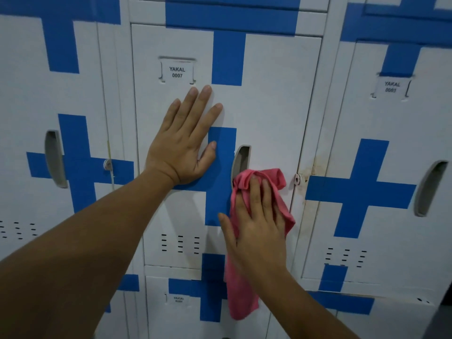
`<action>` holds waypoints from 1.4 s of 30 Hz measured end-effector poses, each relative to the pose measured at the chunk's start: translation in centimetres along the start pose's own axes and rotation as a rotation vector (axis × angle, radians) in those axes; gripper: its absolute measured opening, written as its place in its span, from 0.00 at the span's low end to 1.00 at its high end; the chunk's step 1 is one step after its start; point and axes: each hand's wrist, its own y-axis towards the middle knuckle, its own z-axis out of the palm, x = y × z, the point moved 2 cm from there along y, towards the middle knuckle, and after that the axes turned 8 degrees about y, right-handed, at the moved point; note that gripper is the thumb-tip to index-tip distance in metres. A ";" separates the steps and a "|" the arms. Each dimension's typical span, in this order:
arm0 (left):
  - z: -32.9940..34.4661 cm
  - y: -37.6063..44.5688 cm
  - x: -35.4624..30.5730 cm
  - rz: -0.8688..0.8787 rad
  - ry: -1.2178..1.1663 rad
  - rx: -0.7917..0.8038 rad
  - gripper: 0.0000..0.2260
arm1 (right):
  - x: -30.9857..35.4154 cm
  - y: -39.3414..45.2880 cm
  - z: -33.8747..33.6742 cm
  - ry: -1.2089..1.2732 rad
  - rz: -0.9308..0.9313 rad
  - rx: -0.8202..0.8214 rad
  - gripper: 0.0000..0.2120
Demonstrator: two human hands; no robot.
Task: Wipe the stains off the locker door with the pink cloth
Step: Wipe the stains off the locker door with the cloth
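Note:
The locker door (274, 99) is white with blue tape crosses and a label reading YAKAL 0007. My left hand (183, 140) lies flat on it, fingers spread, just left of the recessed handle (241, 159). My right hand (256, 221) presses the pink cloth (241, 285) against the door below the handle. The cloth bunches above my fingers and hangs down past my wrist. Brownish stains (314, 168) mark the door's right edge by the lock hasp (297, 179).
Matching white lockers stand on both sides, the right one (391, 148) with a handle slot (430, 187). Another locker door (176, 304) sits below. Vent slits (179, 243) run across the lower part of the middle door.

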 end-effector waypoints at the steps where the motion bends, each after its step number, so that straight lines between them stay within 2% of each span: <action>1: 0.0 0.0 0.0 0.002 -0.005 -0.004 0.31 | -0.1 0.0 -0.1 -0.008 -0.014 -0.007 0.29; 6: 0.1 0.0 0.1 0.003 0.003 0.000 0.31 | -0.3 2.6 -0.6 0.001 -0.031 -0.031 0.34; 10: 0.0 0.2 0.1 0.002 -0.019 0.000 0.31 | 0.7 5.8 -2.5 0.006 0.003 -0.067 0.33; 13: 0.1 0.0 0.0 0.003 -0.013 -0.001 0.31 | 1.4 4.0 -2.0 -0.009 0.016 -0.068 0.33; 17: 0.1 0.0 0.1 0.002 0.002 0.009 0.31 | 1.5 -0.1 0.0 -0.083 0.054 0.019 0.33; 20: 0.0 0.1 0.0 0.005 0.002 0.011 0.31 | 2.3 0.4 -0.3 -0.057 0.094 -0.011 0.30; 27: 0.0 0.1 0.0 0.003 -0.002 -0.006 0.31 | 0.3 5.8 -2.6 -0.116 -0.050 -0.057 0.35; 30: 0.0 -0.1 0.0 -0.003 0.003 -0.009 0.31 | 1.0 4.8 -2.6 -0.058 -0.019 -0.068 0.36; 35: 0.1 0.0 0.0 0.000 0.011 -0.023 0.31 | 1.5 0.0 -0.9 -0.038 0.054 0.041 0.36; 42: 0.0 0.0 -0.1 -0.002 -0.007 -0.006 0.31 | 0.6 5.8 -3.5 -0.078 -0.054 -0.045 0.36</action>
